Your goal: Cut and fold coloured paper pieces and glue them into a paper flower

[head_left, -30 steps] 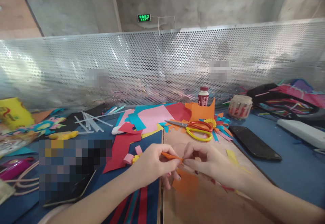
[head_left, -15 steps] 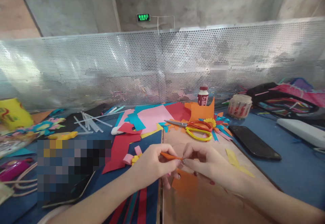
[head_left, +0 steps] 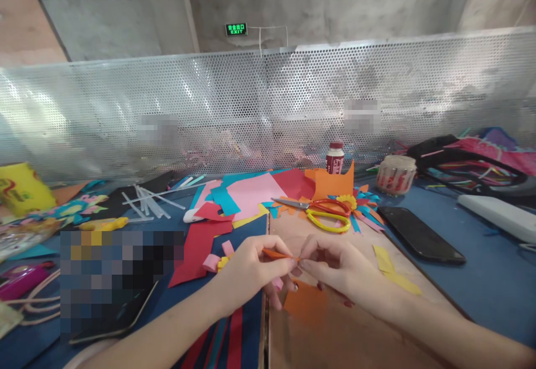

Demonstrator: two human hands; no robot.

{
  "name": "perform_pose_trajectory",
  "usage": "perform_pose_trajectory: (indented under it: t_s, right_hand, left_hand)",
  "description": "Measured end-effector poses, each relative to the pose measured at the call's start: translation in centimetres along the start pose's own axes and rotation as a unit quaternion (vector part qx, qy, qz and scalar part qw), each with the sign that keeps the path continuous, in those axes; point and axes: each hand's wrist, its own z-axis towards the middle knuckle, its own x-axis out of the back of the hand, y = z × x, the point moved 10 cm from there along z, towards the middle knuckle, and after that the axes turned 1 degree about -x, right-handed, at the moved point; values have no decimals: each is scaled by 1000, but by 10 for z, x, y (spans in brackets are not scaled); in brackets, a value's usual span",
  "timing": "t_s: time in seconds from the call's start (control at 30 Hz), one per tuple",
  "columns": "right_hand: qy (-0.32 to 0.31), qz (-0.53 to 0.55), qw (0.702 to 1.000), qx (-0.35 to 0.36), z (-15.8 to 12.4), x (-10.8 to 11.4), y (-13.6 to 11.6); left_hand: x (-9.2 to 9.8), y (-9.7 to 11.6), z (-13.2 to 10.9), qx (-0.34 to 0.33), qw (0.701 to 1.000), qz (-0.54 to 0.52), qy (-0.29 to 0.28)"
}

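Orange paper piece (head_left: 275, 254), partly behind left hand (head_left: 256, 266)

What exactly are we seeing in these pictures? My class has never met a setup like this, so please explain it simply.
There is no machine here: a person works with two bare hands. One camera, worn on the person's head, looks forward and down, so the forearms reach in from below.

The left hand and right hand meet in the middle, their fingertips pinching a thin orange piece, apparently paper.

On the blue table lie red paper, whitish sticks and a dark phone. Scissors with red and yellow handles lie beyond the hands; a glass jar stands farther right.
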Motion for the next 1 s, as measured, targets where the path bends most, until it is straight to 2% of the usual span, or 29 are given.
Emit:
perform_pose_trajectory:
  t_s: [0.2,0.67,1.0]
  right_hand:
    - [7,-46,999,11,0,2,-3]
    - [15,-20,1000,-7,1,3,-3]
    - [10,92,996,-10,1,5,4]
  left_hand:
    - [2,-1,0,-2,1000,2,7]
    - [3,2,0,-10,1000,22,18]
    - [1,-1,1,0,1000,14,8]
